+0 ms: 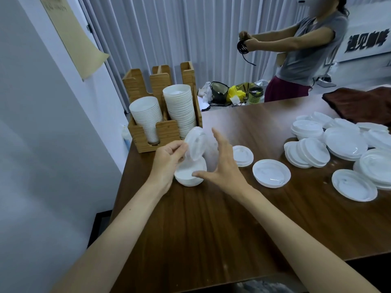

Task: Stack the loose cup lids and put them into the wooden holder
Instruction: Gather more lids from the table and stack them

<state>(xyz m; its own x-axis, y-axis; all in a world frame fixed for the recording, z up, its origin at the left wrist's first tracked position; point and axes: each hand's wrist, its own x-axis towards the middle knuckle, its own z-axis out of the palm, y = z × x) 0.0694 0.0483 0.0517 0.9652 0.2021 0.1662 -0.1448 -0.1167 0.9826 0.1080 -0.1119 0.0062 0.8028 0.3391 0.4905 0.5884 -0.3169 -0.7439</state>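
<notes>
My left hand (168,160) grips a small stack of white lids (190,174) just above the table, with one clear lid (195,142) tilted upright on top of it. My right hand (222,163) hovers beside the stack with its fingers spread, thumb near the stack's rim and nothing in its grasp. The wooden holder (163,132) stands at the table's far left corner, just behind my hands, and holds two tall columns of white lids (179,106). Loose lids (271,173) lie singly and in heaps (338,142) to the right.
The brown wooden table (211,218) ends at a white wall on the left. A dark brown cloth (364,104) lies at the far right. A person (306,53) stands beyond the table holding a black cable. Bags and a green basket (255,95) sit on the floor behind.
</notes>
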